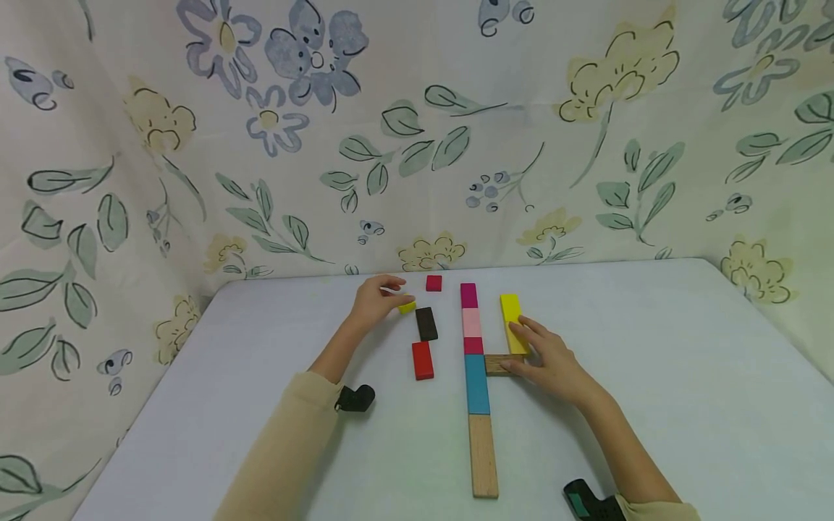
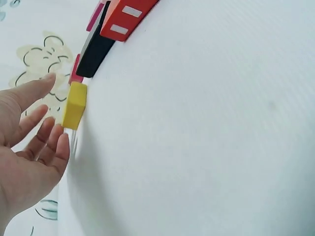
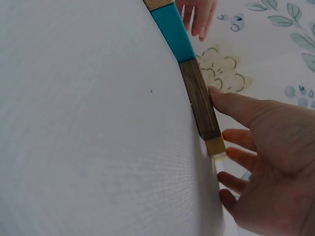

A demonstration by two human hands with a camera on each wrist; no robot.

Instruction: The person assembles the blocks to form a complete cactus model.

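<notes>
At the far left of the block group, my left hand (image 1: 373, 301) reaches over a small yellow block (image 1: 407, 307). Thumb and fingers are spread, with the fingertips close to that block (image 2: 75, 105); contact is unclear. A dark brown block (image 1: 426, 323) and a red block (image 1: 423, 360) lie nearby. My right hand (image 1: 550, 359) rests beside a long yellow block (image 1: 511, 318) and a brown wooden block (image 1: 498, 365), its fingers loosely extended. The thumb touches or nearly touches the wooden block (image 3: 201, 101), which meets the blue block (image 1: 477, 383) at its side.
Above the blue block the line continues with a crimson block (image 1: 473, 346), a pink block (image 1: 471, 323) and a magenta block (image 1: 468, 295). A light wooden block (image 1: 483, 456) adjoins its near end. A small red block (image 1: 434, 283) lies near the white table's (image 1: 684, 405) back edge, before a floral curtain (image 1: 521, 130).
</notes>
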